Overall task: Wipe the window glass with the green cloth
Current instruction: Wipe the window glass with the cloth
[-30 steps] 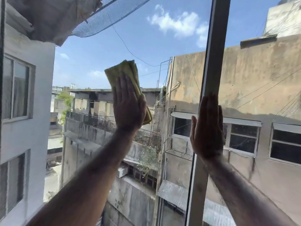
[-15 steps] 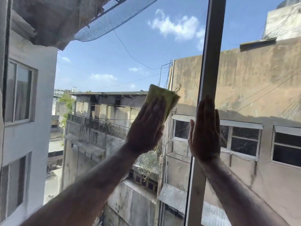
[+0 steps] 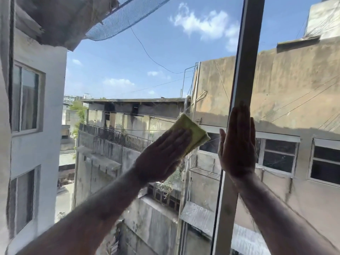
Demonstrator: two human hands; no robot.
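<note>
Our left hand [image 3: 163, 155] presses the folded green cloth [image 3: 191, 133] flat against the window glass [image 3: 138, 70], its long axis pointing toward one o'clock. At three o'clock, just beside it, our right hand [image 3: 238, 148] rests flat and empty on the window frame [image 3: 246, 52].

Single head cam, wide-angle, faces fwd through window glass [image 3: 128, 70] at close range. Frame post [image 3: 244, 70] runs directly behind right hand [image 3: 237, 150].

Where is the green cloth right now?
In the head view, the green cloth is near the middle, pressed flat on the window glass under the left hand, just left of the right hand.
</note>
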